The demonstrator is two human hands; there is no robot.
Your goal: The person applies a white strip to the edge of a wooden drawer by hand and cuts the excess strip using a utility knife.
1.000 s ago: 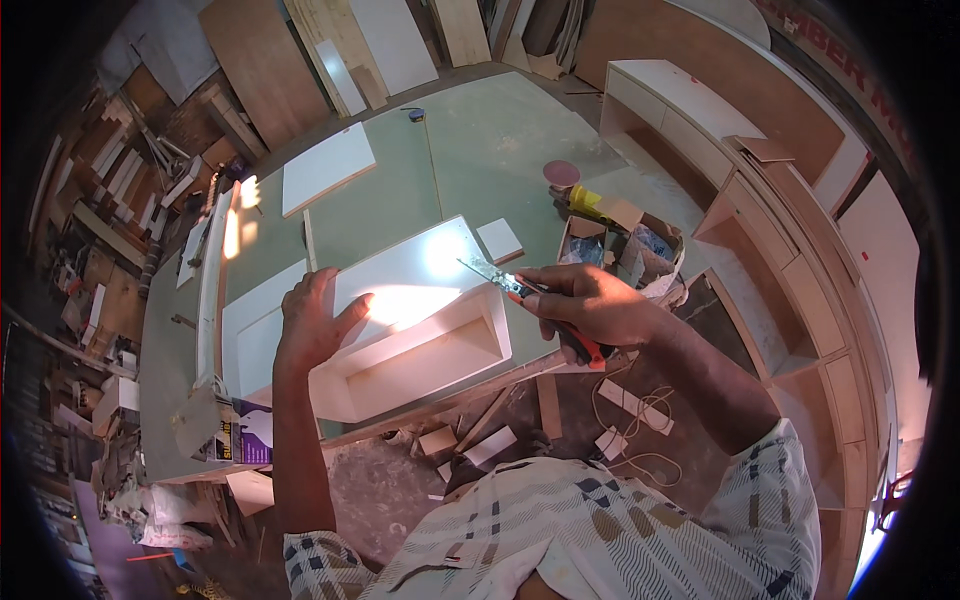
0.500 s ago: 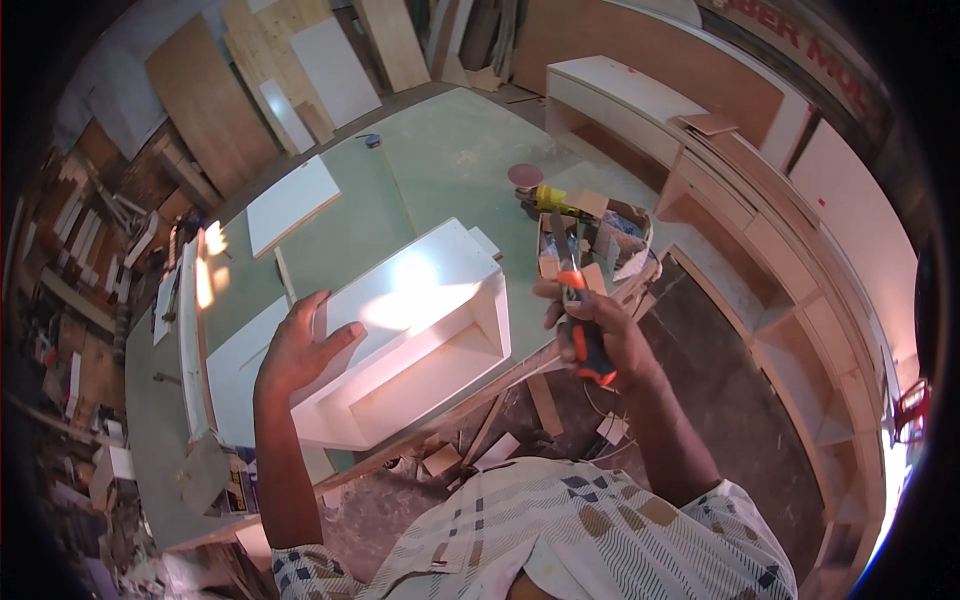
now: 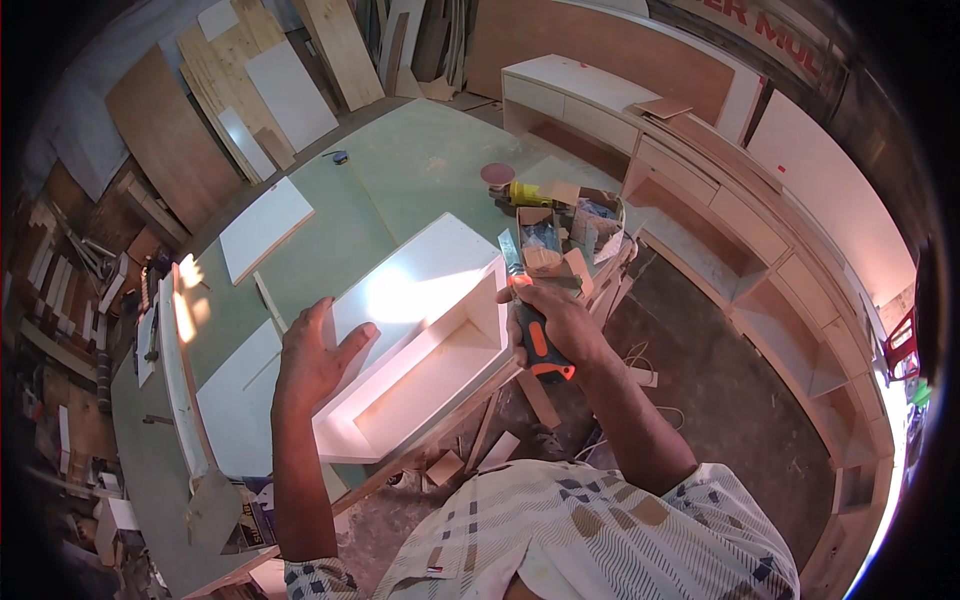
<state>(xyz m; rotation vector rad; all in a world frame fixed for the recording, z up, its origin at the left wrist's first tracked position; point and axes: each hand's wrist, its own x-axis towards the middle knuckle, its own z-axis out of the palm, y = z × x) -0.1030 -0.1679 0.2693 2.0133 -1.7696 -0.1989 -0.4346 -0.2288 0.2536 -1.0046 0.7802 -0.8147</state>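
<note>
A white open-topped box (image 3: 425,255), like a drawer, lies tilted at the table's near edge, its hollow toward me. My left hand (image 3: 322,358) is open at its left end, fingers and thumb spread against the white side panel. In my right hand (image 3: 560,322) is a chisel (image 3: 543,345) with a black and orange handle. Its flat metal blade points up and away, right beside the box's right end. Whether the blade touches the box I cannot tell.
The green table (image 3: 400,150) carries a white panel (image 3: 265,228), a tape measure (image 3: 341,158), a yellow angle grinder (image 3: 525,193) and cardboard boxes (image 3: 541,245) of small parts. A long unfinished cabinet (image 3: 690,190) stands at right. Wood scraps (image 3: 444,467) litter the floor; boards lean behind.
My right hand has brought the chisel left, up to the box's right end. The left hand stays at the box's left end. The whole view has shifted slightly.
</note>
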